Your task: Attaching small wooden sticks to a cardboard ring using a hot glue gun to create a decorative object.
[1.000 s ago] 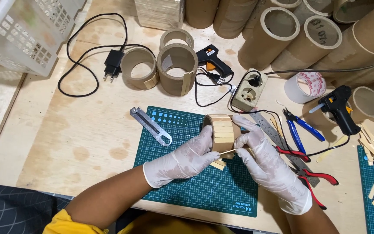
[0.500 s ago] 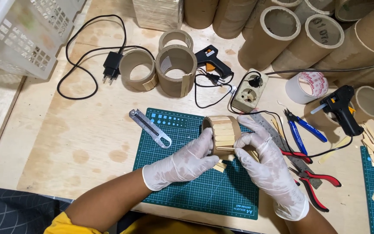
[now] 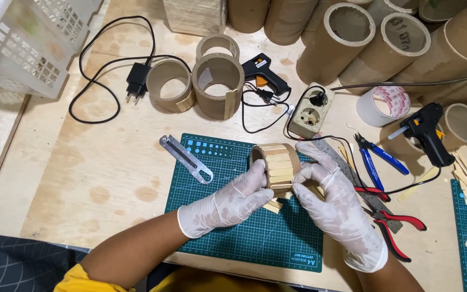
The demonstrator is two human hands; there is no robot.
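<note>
Plywood desk (image 3: pixel 98 178), green mat (image 3: pixel 233 227). Above mat: left hand (image 3: pixel 228 203) and right hand (image 3: pixel 336 203) clasping stick-clad ring (image 3: pixel 277 165). Best pressing sticks flat, edges flush.

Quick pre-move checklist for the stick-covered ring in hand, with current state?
1. Both hands on the stick-covered cardboard ring: left hand and right hand grip it from either side. Ok.
2. Ring over the green cutting mat, not the bare table. Ok.
3. Loose wooden sticks within reach, just under the ring. Ok.
4. Nearest glue gun within the right hand's reach: lying at the right, cord trailing across the red-handled pliers. Not ok, snag risk.
5. Sticks fully bonded to the ring: cannot tell.
6. Utility knife apart from both hands; blade state: cannot tell.
</note>
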